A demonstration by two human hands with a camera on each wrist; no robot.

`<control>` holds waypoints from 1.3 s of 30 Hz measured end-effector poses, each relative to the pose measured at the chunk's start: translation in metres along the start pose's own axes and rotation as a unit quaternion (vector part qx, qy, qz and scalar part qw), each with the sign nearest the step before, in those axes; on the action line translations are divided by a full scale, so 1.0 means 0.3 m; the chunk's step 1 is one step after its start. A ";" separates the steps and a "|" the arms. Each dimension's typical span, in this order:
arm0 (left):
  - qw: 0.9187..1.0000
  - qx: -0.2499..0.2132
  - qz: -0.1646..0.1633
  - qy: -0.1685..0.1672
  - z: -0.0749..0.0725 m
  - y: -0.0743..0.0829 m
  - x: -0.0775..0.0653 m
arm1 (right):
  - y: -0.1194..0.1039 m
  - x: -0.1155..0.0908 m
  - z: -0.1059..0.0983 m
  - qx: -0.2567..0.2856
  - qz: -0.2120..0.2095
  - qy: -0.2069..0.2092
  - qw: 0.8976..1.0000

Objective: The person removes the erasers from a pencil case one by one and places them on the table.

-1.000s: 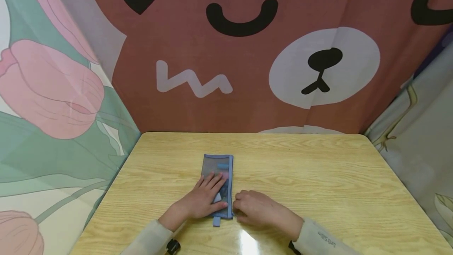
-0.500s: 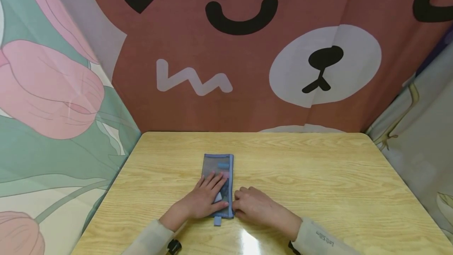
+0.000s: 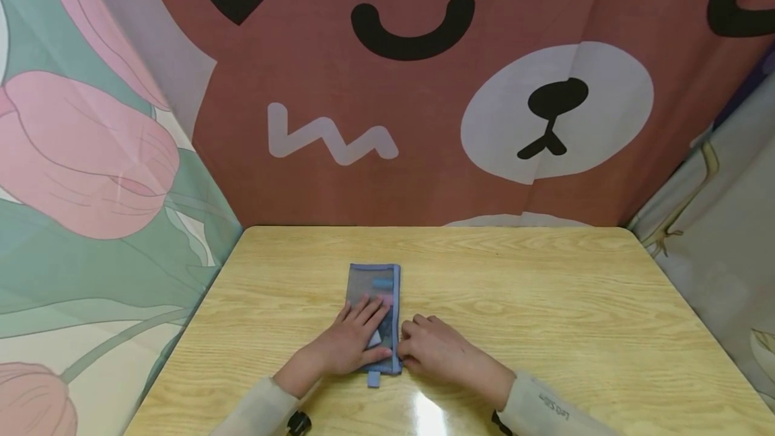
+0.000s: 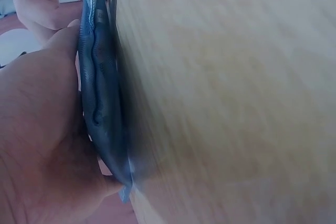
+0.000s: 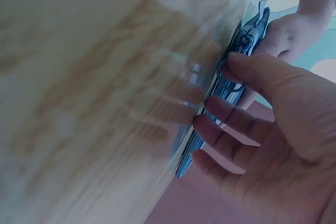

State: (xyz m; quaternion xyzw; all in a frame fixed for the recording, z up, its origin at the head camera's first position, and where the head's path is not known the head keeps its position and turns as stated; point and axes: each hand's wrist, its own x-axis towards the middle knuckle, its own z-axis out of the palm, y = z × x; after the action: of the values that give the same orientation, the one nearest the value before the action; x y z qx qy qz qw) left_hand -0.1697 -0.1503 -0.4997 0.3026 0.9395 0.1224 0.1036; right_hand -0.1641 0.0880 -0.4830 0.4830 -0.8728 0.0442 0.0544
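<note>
A blue see-through mesh zip pouch (image 3: 362,280) lies flat on the table, its zip edge toward the right. My left hand (image 3: 348,342) rests spread on the lower half and covers part of it. Through the mesh show a blue item (image 3: 383,283), a pink one and a white piece (image 3: 375,339). At the pouch's lower right corner, the thumb and forefinger of my right hand (image 3: 438,353) pinch a zipper pull ring (image 5: 220,80), seen in the right wrist view. The other fingers of that hand are bent beside the pouch edge.
The wooden table (image 3: 545,295) has a glossy top with a bright reflection near the front. A bear-print curtain (image 3: 424,187) hangs at its back edge, and printed curtains stand at both sides. A small fabric tab (image 3: 373,380) sticks out from the pouch's near end.
My right hand has shifted slightly away from me along the pouch's right edge. The left hand stays on the pouch, which has hardly moved.
</note>
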 end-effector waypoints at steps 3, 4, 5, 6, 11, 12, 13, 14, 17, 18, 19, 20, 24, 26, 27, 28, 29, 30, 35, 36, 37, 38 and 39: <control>1.000 0.009 -0.001 0.001 0.004 -0.001 0.000 | -0.003 0.003 -0.003 -0.006 0.005 0.005 1.000; 1.000 0.012 -0.002 0.000 0.005 -0.001 0.000 | -0.004 0.005 -0.003 -0.008 0.008 0.006 1.000; 1.000 0.013 -0.002 0.000 0.005 0.000 0.000 | -0.004 0.007 -0.004 -0.010 0.010 0.008 1.000; 1.000 0.014 -0.003 0.000 0.004 0.001 0.000 | -0.005 0.009 -0.004 -0.012 0.013 0.011 1.000; 1.000 0.009 -0.002 0.001 0.000 0.006 -0.001 | -0.001 0.020 -0.003 -0.019 0.027 0.017 0.999; 1.000 0.009 -0.002 0.001 0.000 0.007 -0.002 | 0.001 0.023 -0.003 -0.020 0.029 0.016 0.999; 1.000 0.008 -0.002 0.001 0.001 0.007 -0.001 | 0.003 0.025 -0.003 -0.021 0.031 0.013 0.999; 1.000 0.009 -0.002 0.001 0.001 0.006 -0.001 | 0.005 0.028 -0.002 -0.021 0.034 0.012 0.999; 1.000 0.012 -0.002 0.001 0.003 0.004 0.000 | 0.011 0.036 -0.006 -0.025 0.038 0.007 0.999; 1.000 0.013 -0.002 0.000 0.005 0.003 0.001 | 0.013 0.039 -0.008 -0.026 0.039 0.006 0.999; 1.000 0.014 -0.003 0.000 0.006 0.001 0.001 | 0.014 0.041 -0.009 -0.027 0.042 0.006 0.999; 1.000 0.014 -0.003 0.000 0.007 0.001 0.001 | 0.017 0.044 -0.009 -0.027 0.044 0.006 0.999; 1.000 0.014 -0.003 -0.003 0.010 -0.001 0.001 | 0.029 0.053 -0.006 -0.035 0.052 0.009 0.998; 1.000 0.013 -0.002 -0.004 0.011 0.000 0.002 | 0.035 0.056 -0.003 -0.038 0.051 0.014 0.998; 1.000 0.013 -0.003 -0.004 0.011 0.000 0.001 | 0.037 0.057 -0.003 -0.040 0.052 0.016 0.998; 1.000 0.013 -0.002 -0.004 0.010 0.001 0.001 | 0.039 0.058 -0.003 -0.042 0.052 0.018 0.998; 1.000 0.012 -0.003 -0.005 0.009 0.001 0.001 | 0.041 0.059 -0.003 -0.044 0.052 0.020 0.997; 1.000 0.012 -0.003 -0.005 0.009 0.002 0.001 | 0.044 0.060 -0.001 -0.046 0.051 0.023 0.997; 1.000 0.009 -0.002 -0.005 0.005 0.007 -0.001 | 0.055 0.069 0.003 -0.052 0.052 0.030 0.997; 1.000 0.008 -0.002 -0.005 0.004 0.008 -0.002 | 0.058 0.071 0.005 -0.052 0.052 0.032 0.997; 1.000 0.007 -0.002 -0.005 0.003 0.009 -0.002 | 0.060 0.073 0.005 -0.050 0.053 0.033 0.997; 1.000 0.008 -0.002 -0.005 0.003 0.010 -0.003 | 0.062 0.075 0.005 -0.048 0.055 0.034 0.997; 1.000 0.007 -0.003 -0.005 0.002 0.010 -0.003 | 0.064 0.077 0.005 -0.047 0.056 0.035 0.997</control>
State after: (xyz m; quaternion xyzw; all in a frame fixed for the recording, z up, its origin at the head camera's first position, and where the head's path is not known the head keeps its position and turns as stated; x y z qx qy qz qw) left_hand -0.1670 -0.1483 -0.4994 0.3015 0.9406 0.1136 0.1068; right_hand -0.1928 0.0786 -0.4819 0.4287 -0.8970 0.0229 0.1053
